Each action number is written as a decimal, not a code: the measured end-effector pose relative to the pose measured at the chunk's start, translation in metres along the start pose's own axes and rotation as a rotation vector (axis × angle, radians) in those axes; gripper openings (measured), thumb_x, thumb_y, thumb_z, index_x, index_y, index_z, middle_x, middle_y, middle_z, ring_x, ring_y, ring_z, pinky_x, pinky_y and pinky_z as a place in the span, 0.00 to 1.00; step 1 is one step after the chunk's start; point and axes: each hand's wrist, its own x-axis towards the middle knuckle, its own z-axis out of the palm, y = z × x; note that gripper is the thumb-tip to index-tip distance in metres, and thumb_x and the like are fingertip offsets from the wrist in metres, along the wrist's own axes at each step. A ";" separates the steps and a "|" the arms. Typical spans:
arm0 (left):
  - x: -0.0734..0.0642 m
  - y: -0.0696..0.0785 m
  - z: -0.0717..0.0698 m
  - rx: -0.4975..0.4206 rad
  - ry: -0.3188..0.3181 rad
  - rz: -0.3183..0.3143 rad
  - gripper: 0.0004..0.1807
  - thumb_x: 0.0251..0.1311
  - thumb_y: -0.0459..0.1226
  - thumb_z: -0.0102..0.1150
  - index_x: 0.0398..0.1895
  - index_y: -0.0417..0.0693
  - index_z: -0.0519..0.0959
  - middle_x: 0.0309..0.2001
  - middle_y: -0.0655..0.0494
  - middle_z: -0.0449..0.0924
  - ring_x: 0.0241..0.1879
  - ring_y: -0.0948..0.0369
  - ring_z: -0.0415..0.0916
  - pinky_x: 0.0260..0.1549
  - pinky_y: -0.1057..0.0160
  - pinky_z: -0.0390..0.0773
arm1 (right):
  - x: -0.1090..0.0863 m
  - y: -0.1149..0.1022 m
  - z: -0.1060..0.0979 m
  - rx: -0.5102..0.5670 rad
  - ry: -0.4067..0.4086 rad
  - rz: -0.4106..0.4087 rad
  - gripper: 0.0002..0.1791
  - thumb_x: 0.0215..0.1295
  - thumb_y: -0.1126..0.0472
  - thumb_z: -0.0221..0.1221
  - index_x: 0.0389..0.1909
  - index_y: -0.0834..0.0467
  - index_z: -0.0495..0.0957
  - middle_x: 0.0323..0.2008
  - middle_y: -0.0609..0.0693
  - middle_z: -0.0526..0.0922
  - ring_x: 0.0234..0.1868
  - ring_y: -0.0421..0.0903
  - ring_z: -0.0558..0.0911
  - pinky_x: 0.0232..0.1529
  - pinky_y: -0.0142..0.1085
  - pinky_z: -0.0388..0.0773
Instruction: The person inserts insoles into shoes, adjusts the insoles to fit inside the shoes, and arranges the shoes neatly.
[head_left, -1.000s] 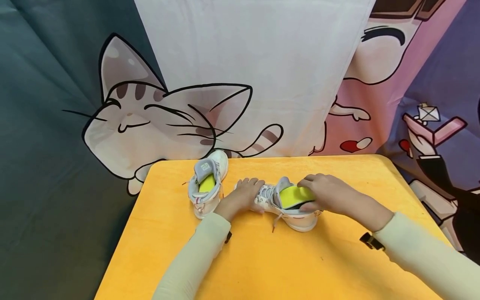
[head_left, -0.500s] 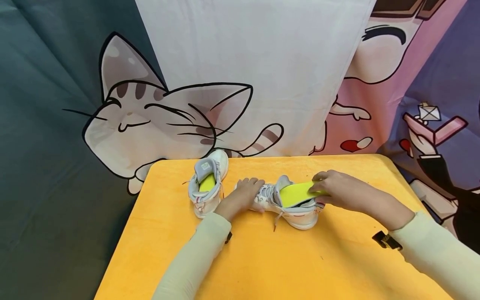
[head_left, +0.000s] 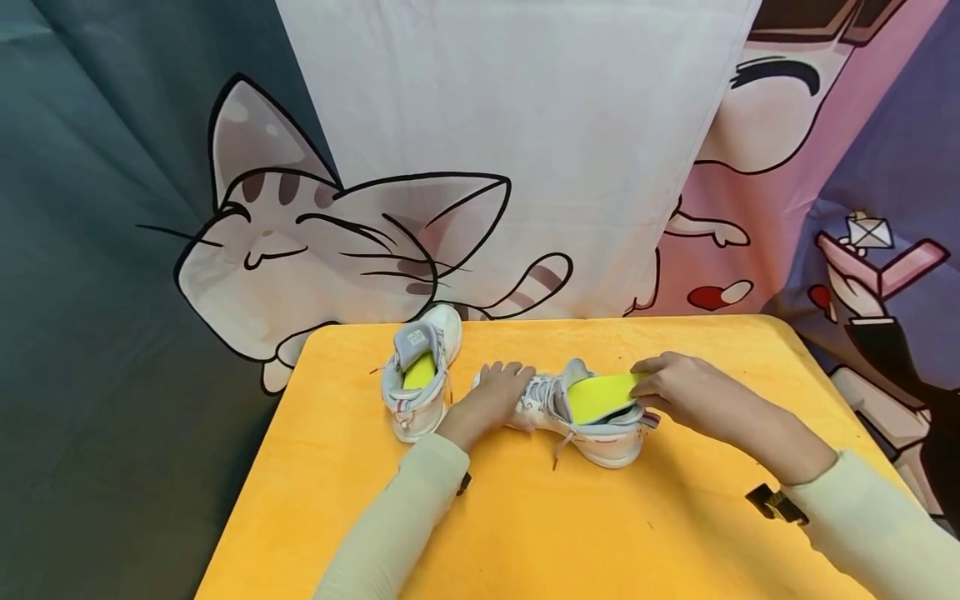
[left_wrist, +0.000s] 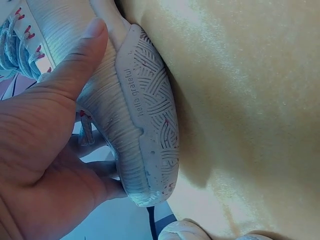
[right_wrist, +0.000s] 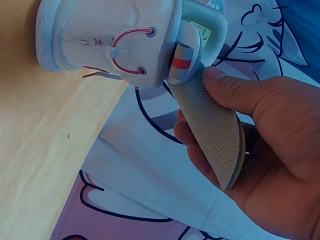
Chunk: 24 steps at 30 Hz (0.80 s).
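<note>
A white lace-up sneaker [head_left: 611, 447] lies at mid-table with its toe to the left. My left hand [head_left: 491, 398] grips the toe end; in the left wrist view the thumb [left_wrist: 82, 60] lies over the upper and the fingers curl round the far side. A yellow-green insole [head_left: 602, 397] slants up out of the shoe's opening, its front part hidden inside. My right hand [head_left: 686, 392] pinches the insole's heel end. The right wrist view shows its grey mesh underside [right_wrist: 212, 131] between thumb and fingers, just beyond the striped heel tab [right_wrist: 181, 63].
A matching sneaker [head_left: 415, 417] stands to the left, toe toward the back, with a yellow-green insole [head_left: 419, 372] inside. Both are on a yellow table [head_left: 540, 533]. A printed cloth backdrop [head_left: 525, 100] hangs right behind the table's back edge.
My right hand has moved right and up, drawing the insole's heel end out above the shoe's collar. My left hand has kept its grip on the toe. The head view has shifted slightly.
</note>
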 end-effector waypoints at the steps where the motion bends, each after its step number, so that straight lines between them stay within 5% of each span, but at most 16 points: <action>1: 0.000 0.000 0.000 -0.003 0.002 0.000 0.55 0.49 0.58 0.76 0.78 0.52 0.61 0.75 0.46 0.65 0.74 0.43 0.62 0.75 0.37 0.57 | 0.000 0.000 0.000 0.002 0.000 0.002 0.10 0.53 0.69 0.76 0.33 0.51 0.90 0.46 0.57 0.88 0.43 0.52 0.87 0.40 0.42 0.87; 14: -0.001 0.000 0.003 0.011 0.014 0.001 0.55 0.48 0.59 0.76 0.78 0.52 0.62 0.75 0.46 0.66 0.74 0.43 0.63 0.75 0.37 0.58 | 0.008 -0.004 0.006 -0.057 0.011 -0.058 0.09 0.52 0.69 0.76 0.29 0.53 0.88 0.41 0.53 0.89 0.36 0.47 0.84 0.35 0.37 0.86; 24: 0.000 0.002 0.003 0.019 0.022 0.002 0.55 0.48 0.59 0.76 0.78 0.52 0.62 0.74 0.46 0.67 0.72 0.43 0.64 0.74 0.37 0.59 | 0.016 -0.014 0.014 -0.090 0.011 -0.043 0.12 0.56 0.68 0.74 0.22 0.51 0.82 0.32 0.47 0.84 0.28 0.42 0.72 0.29 0.32 0.76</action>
